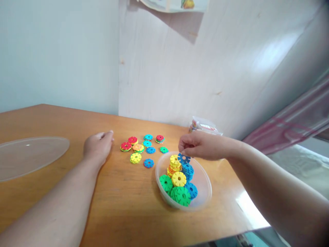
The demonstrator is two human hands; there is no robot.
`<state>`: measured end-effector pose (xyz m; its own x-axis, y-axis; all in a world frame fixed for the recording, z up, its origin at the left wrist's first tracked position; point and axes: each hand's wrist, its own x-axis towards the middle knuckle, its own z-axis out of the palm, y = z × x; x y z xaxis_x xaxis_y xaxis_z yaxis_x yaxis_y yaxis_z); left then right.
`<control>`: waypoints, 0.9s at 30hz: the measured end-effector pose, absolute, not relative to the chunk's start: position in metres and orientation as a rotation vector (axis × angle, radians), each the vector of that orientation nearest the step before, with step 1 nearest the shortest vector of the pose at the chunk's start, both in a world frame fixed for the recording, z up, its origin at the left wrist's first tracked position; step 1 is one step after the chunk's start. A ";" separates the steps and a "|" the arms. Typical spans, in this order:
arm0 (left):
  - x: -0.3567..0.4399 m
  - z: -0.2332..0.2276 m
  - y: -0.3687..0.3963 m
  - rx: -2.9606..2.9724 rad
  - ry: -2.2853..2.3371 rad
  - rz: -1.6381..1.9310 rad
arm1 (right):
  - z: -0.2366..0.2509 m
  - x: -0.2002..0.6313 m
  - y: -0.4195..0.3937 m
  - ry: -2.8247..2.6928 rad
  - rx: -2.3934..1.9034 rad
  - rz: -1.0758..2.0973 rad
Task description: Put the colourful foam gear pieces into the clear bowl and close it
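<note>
Over the far rim of a clear plastic bowl, my right hand pinches a blue notched disc. Inside the bowl lie yellow discs, green discs and more blue discs, partly stacked. My left hand rests on the table with its fingers curled in, and nothing shows in it. To its right are small piles of the same notched discs, among them a red disc, an orange disc, a yellow disc and a blue disc.
A clear round lid lies on the wooden table at the left. Behind my right hand stands a clear package against the wall. A pink curtain hangs at the right, beyond the table's edge.
</note>
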<state>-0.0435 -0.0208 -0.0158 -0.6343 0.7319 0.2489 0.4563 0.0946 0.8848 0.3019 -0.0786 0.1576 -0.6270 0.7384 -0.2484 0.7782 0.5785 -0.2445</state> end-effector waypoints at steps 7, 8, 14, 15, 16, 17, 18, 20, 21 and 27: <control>-0.041 -0.013 -0.022 1.166 2.076 1.613 | 0.133 0.334 -0.107 2.572 1.254 -0.738; -0.040 -0.012 -0.023 1.168 2.067 1.617 | 0.131 0.335 -0.109 2.565 1.235 -0.750; -0.037 -0.007 -0.026 1.171 2.086 1.582 | 0.132 0.336 -0.109 2.672 1.286 -0.504; -0.038 -0.008 -0.026 1.178 2.091 1.580 | 0.133 0.334 -0.107 2.678 1.296 -0.477; -0.039 -0.010 -0.025 1.184 2.096 1.580 | 0.136 0.332 -0.104 2.680 1.297 -0.466; -0.041 -0.011 -0.024 1.188 2.098 1.579 | 0.138 0.329 -0.102 2.680 1.295 -0.461; -0.042 -0.013 -0.023 1.190 2.095 1.577 | 0.139 0.325 -0.099 2.686 1.289 -0.458; -0.043 -0.015 -0.022 1.194 2.085 1.572 | 0.142 0.313 -0.091 2.715 1.268 -0.444; -0.044 -0.016 -0.022 1.200 2.083 1.570 | 0.142 0.304 -0.087 2.734 1.251 -0.426; -0.044 -0.016 -0.022 1.225 2.114 1.548 | 0.133 0.233 -0.063 2.741 1.127 -0.140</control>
<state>-0.0437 -0.0219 -0.0156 -0.6160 0.7415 0.2659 0.4776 0.0831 0.8746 0.2326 -0.0635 0.1327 -0.6985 0.6882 -0.1962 0.7046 0.7093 -0.0202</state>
